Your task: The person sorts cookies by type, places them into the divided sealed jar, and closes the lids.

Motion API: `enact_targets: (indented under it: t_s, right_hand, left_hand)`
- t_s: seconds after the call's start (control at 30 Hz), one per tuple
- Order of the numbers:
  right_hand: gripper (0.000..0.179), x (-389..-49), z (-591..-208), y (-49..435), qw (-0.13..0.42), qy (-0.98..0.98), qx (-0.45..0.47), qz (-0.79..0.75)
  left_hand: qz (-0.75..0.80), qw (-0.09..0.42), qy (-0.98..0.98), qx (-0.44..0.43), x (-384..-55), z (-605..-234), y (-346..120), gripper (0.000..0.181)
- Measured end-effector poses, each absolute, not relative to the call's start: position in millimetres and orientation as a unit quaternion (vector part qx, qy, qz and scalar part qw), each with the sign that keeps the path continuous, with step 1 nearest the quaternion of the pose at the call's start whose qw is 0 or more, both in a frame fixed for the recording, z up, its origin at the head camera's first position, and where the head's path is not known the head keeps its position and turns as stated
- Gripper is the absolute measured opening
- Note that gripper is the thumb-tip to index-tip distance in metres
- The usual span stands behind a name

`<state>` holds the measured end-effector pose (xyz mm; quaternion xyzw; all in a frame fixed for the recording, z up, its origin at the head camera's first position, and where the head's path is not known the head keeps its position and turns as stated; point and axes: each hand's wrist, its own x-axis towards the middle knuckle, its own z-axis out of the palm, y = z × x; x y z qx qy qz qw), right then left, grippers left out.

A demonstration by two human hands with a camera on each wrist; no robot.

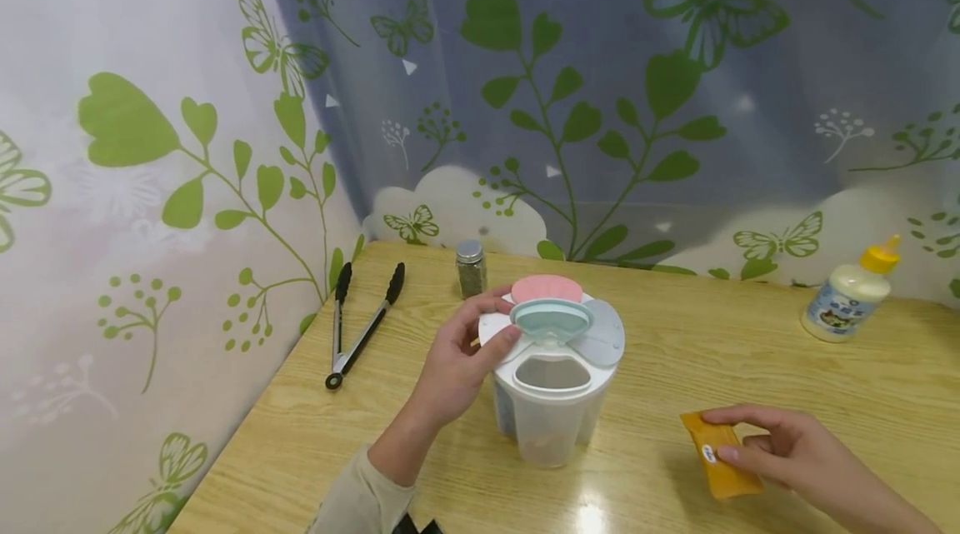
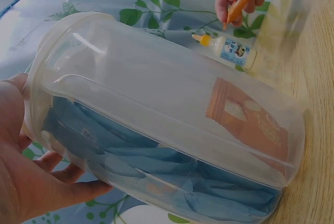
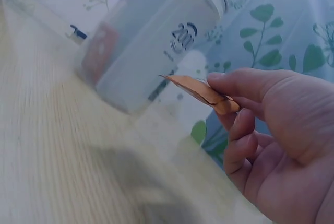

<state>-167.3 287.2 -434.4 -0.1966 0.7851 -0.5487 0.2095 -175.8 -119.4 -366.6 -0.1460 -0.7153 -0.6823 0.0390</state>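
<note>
A clear divided storage container (image 1: 546, 426) stands on the table, its white top fitted with pink, grey and teal flaps. The teal flap (image 1: 551, 321) is raised above an uncovered opening at the front. My left hand (image 1: 459, 361) grips the left side of the top, thumb over the rim. Blue packets (image 2: 135, 156) fill one compartment, and an orange-brown packet (image 2: 249, 119) lies low in another. To the right of the container, my right hand (image 1: 798, 455) pinches a small orange packet (image 1: 720, 463) between thumb and fingers, above the table.
Black-tipped tongs (image 1: 352, 359) lie spread at the left of the table (image 1: 300, 451). A spice jar (image 1: 471, 271) stands behind the container. At the back right is a bottle with a yellow cap (image 1: 847, 301). A patterned curtain (image 1: 637, 101) hangs behind.
</note>
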Motion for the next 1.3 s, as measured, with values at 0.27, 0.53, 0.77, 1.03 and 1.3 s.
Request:
enact_targets:
  t_s: [0.27, 0.53, 0.77, 1.03, 1.3]
  right_hand:
    - [0.038, -164, -414, 264, 0.172, 0.801, -0.188, -0.542]
    - [0.036, -165, -395, 241, 0.17, 0.78, -0.187, -0.572]
    - [0.034, -166, -381, 223, 0.154, 0.759, -0.206, -0.598]
    - [0.033, -169, -358, 200, 0.135, 0.744, -0.231, -0.613]
    - [0.032, -170, -343, 195, 0.138, 0.715, -0.243, -0.641]
  left_hand:
    - [-0.681, 0.039, -0.717, -0.145, -176, -367, -120, 0.023]
    - [-0.68, 0.038, -0.718, -0.144, -176, -366, -119, 0.023]
    - [-0.679, 0.035, -0.719, -0.142, -176, -366, -119, 0.023]
    - [-0.679, 0.034, -0.72, -0.138, -175, -367, -121, 0.023]
    - [-0.678, 0.039, -0.72, -0.147, -177, -368, -120, 0.023]
